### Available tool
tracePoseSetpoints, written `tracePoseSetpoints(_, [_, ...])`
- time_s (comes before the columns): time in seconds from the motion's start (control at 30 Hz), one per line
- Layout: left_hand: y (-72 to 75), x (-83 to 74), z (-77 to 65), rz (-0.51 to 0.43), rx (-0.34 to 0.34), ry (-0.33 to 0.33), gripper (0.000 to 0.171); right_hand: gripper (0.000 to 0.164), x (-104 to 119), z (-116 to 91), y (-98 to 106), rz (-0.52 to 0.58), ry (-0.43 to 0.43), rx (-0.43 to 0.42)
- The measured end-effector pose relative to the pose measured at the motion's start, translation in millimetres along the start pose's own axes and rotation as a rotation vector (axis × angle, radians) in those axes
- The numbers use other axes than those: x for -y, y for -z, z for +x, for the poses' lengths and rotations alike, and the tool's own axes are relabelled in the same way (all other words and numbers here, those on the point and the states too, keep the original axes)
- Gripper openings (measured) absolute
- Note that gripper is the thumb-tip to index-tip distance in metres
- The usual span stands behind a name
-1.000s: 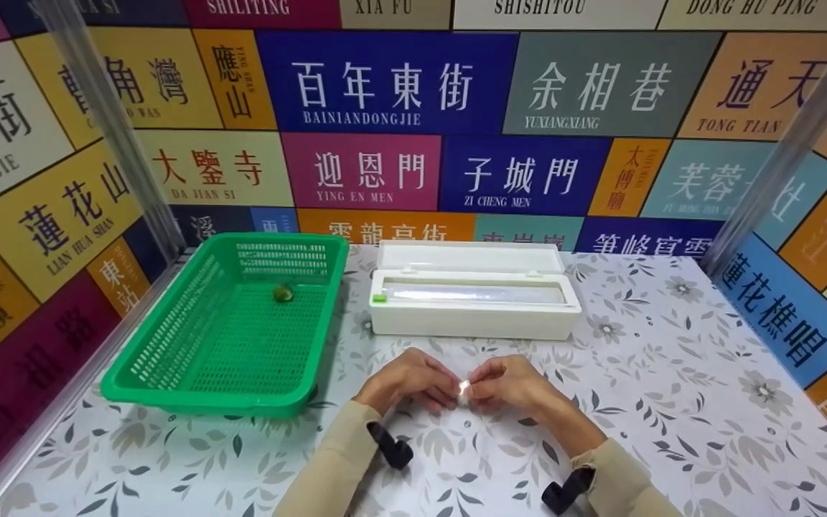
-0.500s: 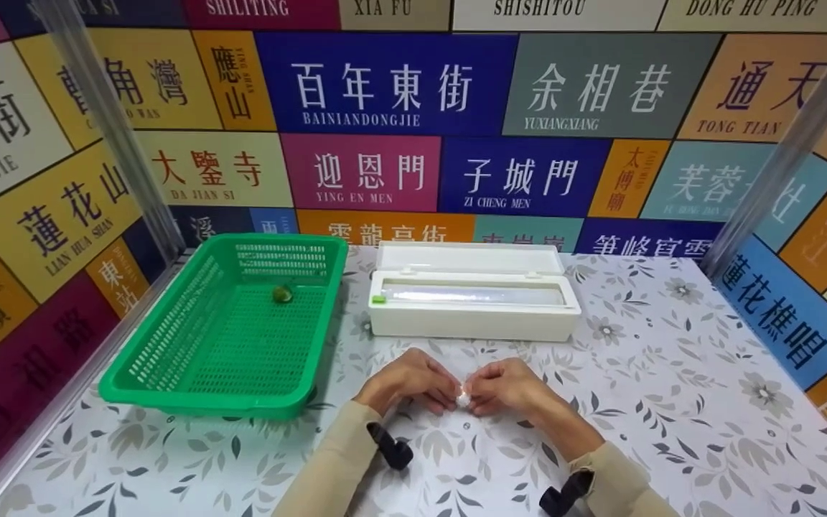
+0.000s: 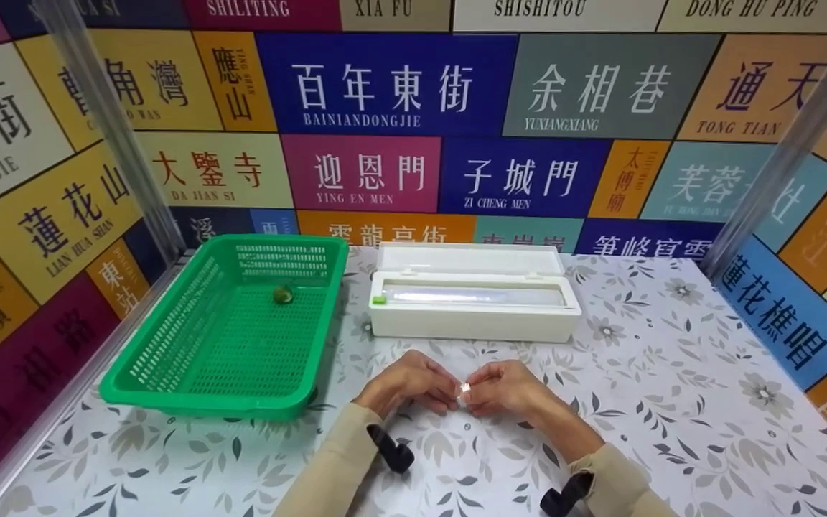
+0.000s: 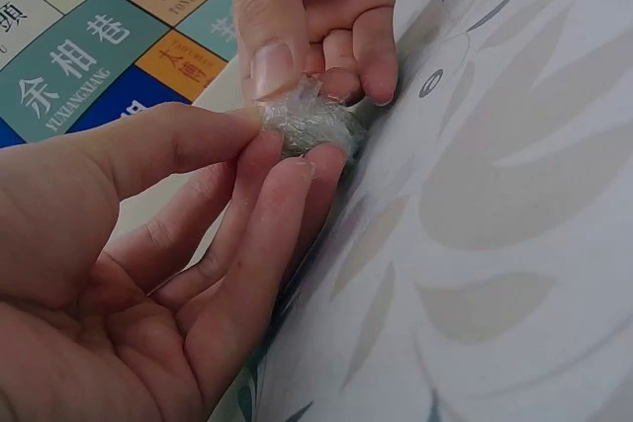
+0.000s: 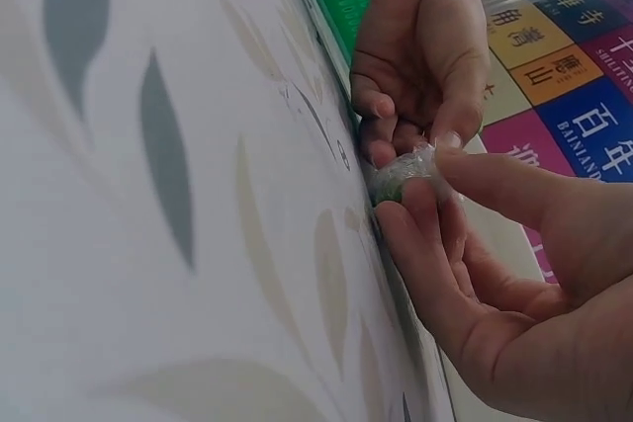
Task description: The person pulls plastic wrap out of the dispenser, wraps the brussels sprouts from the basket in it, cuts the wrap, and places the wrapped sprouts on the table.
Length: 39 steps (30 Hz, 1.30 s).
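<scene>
A small green lump wrapped in crumpled cling film (image 4: 315, 124) sits between both hands, close over the table. My left hand (image 3: 412, 380) pinches it from the left, thumb on top and fingers curled underneath. From the other side my right hand (image 3: 510, 388) pinches the same bundle with thumb and fingers. In the right wrist view, green shows through the film (image 5: 420, 160) near the right fingertips. What the lump is cannot be told, as the film and fingers cover most of it.
Behind the hands stands a white cling film dispenser (image 3: 474, 323), lid raised, with a green slider (image 3: 379, 299) at its left. A green plastic basket (image 3: 205, 402) on the left holds one small round brownish-green thing (image 3: 283, 294). The patterned tabletop (image 3: 672, 402) meets sign-printed walls.
Both hands stay in place over the bundle, with only slight finger shifts around the film. The basket and dispenser have not moved.
</scene>
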State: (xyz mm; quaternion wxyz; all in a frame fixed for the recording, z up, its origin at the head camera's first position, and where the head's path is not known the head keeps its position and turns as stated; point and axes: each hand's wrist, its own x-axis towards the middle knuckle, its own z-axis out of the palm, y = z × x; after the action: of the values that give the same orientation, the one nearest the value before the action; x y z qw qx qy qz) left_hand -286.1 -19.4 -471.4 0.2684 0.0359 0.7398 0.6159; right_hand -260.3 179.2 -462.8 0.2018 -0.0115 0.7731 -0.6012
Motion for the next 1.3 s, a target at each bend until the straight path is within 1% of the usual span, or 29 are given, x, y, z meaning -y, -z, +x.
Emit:
tracePoseSetpoints(0.2, [-2.0,0.3,-1.5,-0.011,-0.022,0.008,0.011,0.03,-0.6,-0.5,-4.5,0.011,-0.005,-0.06])
tracePoseSetpoints(0.5, [-0.8,-0.2,-2.0,-0.005,-0.022,0.02,0.011,0.035,-0.5,-0.9,-2.7,0.054,-0.027,-0.031])
tracePoseSetpoints(0.67, [-1.4,-1.2,-2.4,0.01,-0.026,0.023,0.011,0.03,1.0,-1.3,-2.3,0.089,-0.038,-0.027])
tracePoseSetpoints(0.8, [-2.1,-1.8,-3.0,0.013,-0.036,0.029,0.011,0.026,1.5,-1.4,-3.8,0.113,-0.054,-0.049])
tracePoseSetpoints(0.97, [-2.2,-2.4,-3.9,0.013,-0.043,0.03,0.012,0.021,0.9,0.4,-5.2,0.163,-0.096,-0.071])
tracePoseSetpoints(1.17, [-1.5,-2.4,-4.6,0.002,-0.041,0.036,0.012,0.02,-0.3,1.7,-3.4,0.211,-0.098,-0.053])
tracePoseSetpoints(1.23, [-1.5,-2.4,-4.6,0.002,-0.031,0.03,0.012,0.021,-0.6,1.8,-0.9,0.227,-0.102,-0.029])
tracePoseSetpoints(1.3, [-1.5,-2.8,-4.6,0.006,-0.018,0.016,0.012,0.022,-0.5,1.7,2.8,0.246,-0.112,0.015])
